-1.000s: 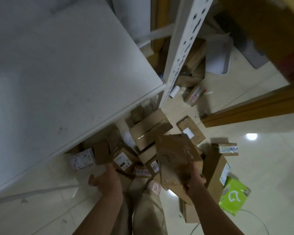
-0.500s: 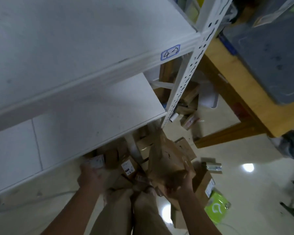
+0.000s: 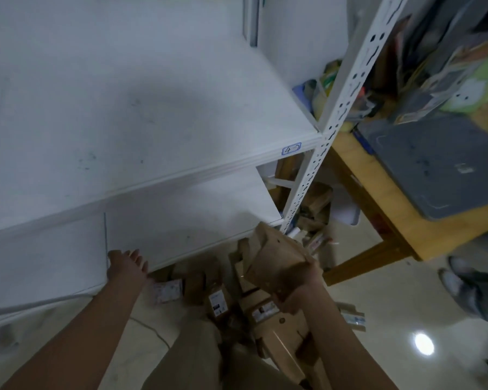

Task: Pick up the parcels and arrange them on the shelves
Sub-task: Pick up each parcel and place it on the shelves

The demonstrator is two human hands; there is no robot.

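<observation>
The upper shelf of a white metal rack fills the upper left of the frame, its board bare and faintly smudged. Below it the lower shelf runs across the left centre. A perforated white upright slants down from the top right to the shelves' right corners. Glossy pale floor tiles cover the bottom of the frame. A wooden table stands at the right, bearing a grey plastic lid with blurred clutter behind it.

A heap of cardboard parcels lies on the floor at bottom centre, just in front of the rack and beside the person's khaki trouser legs. Above this heap, at the right corner of the lower shelf, a brown cardboard box is held tilted in the air. The right hand grips it from beneath, fingers curled round its near end.

The left hand reaches over the front edge of the lower shelf, fingers stretched out and holding nothing; whether it touches the board cannot be told. Another person's grey-trousered leg shows at the right edge. A small white printed parcel lies on the floor under the shelf edge, near the left wrist. A handwritten blue-bordered label sticks to the upper shelf's front edge near the upright.
</observation>
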